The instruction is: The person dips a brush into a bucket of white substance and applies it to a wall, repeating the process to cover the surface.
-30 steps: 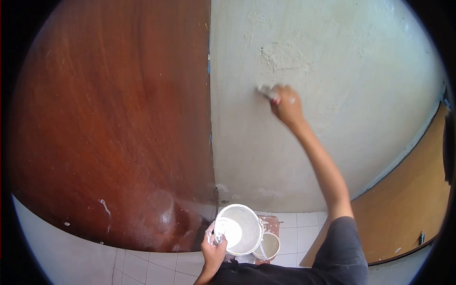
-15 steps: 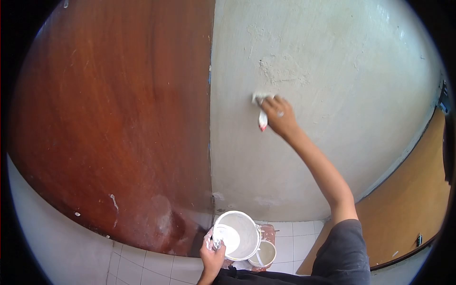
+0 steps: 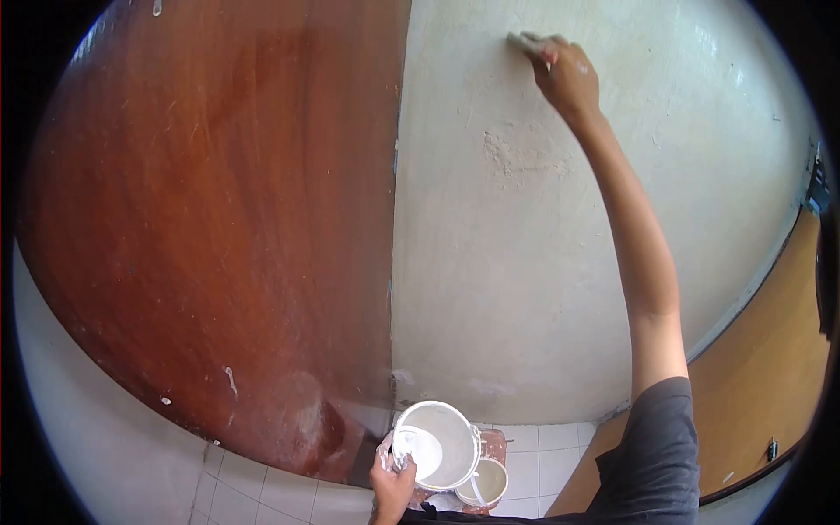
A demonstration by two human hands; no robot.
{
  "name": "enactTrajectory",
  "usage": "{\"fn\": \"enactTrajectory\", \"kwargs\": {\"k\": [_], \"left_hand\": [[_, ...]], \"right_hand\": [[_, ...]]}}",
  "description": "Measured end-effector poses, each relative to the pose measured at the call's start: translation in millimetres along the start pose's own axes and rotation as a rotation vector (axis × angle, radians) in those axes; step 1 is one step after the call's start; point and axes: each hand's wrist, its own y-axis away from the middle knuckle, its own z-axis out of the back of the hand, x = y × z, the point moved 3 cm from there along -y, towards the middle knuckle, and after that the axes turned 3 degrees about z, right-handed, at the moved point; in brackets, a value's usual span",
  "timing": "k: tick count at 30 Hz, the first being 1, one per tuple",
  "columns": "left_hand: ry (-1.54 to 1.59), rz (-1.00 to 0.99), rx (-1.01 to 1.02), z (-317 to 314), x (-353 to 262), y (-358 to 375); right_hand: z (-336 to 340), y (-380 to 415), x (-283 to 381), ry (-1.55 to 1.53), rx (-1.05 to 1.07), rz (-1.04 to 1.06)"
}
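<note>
While the right hand (image 3: 569, 79) reaches high against the pale wall (image 3: 516, 289), it is closed around a tool (image 3: 531, 44), fingers curled about its grip, where a bit of red shows. The tool's flat end points to the left and lies at the wall or just off it; blur hides which, and its exact shape too. Below it, well apart, a rough patch (image 3: 516, 157) of raised, crumbly material marks the wall. The left hand (image 3: 394, 477), low down and smeared with white, is partly closed on the left side of the rim of a bucket (image 3: 464, 451), its thumb toward the inside. White stuff (image 3: 420, 451) lies at the left inside the bucket, which is open at the top. Just beside it, to the lower right, is a smaller pail (image 3: 493, 481), with a reddish stool (image 3: 494, 446) showing behind and under the two. To the left of the wall, meeting it along an upright edge, is a glossy red-brown panel (image 3: 219, 219) with a few white smears near its bottom. Pale floor tiles (image 3: 525, 464) show beneath, and a yellow-brown panel (image 3: 744, 376) stands at the right.
</note>
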Motion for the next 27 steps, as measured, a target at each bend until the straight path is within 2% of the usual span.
{"fn": "enactTrajectory", "kwargs": {"k": [4,6,8,12,15,16,17,20,22,23,24,27], "left_hand": [[-0.004,-0.001,0.003,1,0,0],[-0.054,-0.014,0.004,2,3,0],[-0.057,-0.031,0.012,3,1,0],[-0.002,-0.029,0.011,-1,-5,0],[-0.002,-0.008,0.017,-1,-4,0],[-0.008,-0.001,0.019,-1,-5,0],[-0.001,-0.013,0.021,-1,-5,0],[-0.007,-0.032,0.028,1,-5,1],[-0.040,-0.041,0.037,0,-7,0],[-0.046,-0.034,0.042,0,-10,-1],[-0.052,-0.027,0.044,0,-12,-1],[-0.065,-0.026,0.038,3,-8,0]], "right_hand": [[-10,90,53,-0.008,0.133,0.115],[-10,137,87,-0.144,0.276,0.199],[-3,154,109,-0.227,0.456,0.187],[-11,92,68,-0.210,0.421,0.098],[-18,14,21,-0.047,0.210,-0.042],[-3,-7,24,-0.048,0.086,0.016],[-4,-19,18,0.011,0.014,0.032],[-9,2,35,0.055,0.033,0.013],[-17,56,66,0.071,0.008,0.131],[-26,94,81,0.040,0.077,0.152],[-33,139,99,-0.015,0.018,0.211],[-32,256,163,-0.184,0.289,0.178]]}}
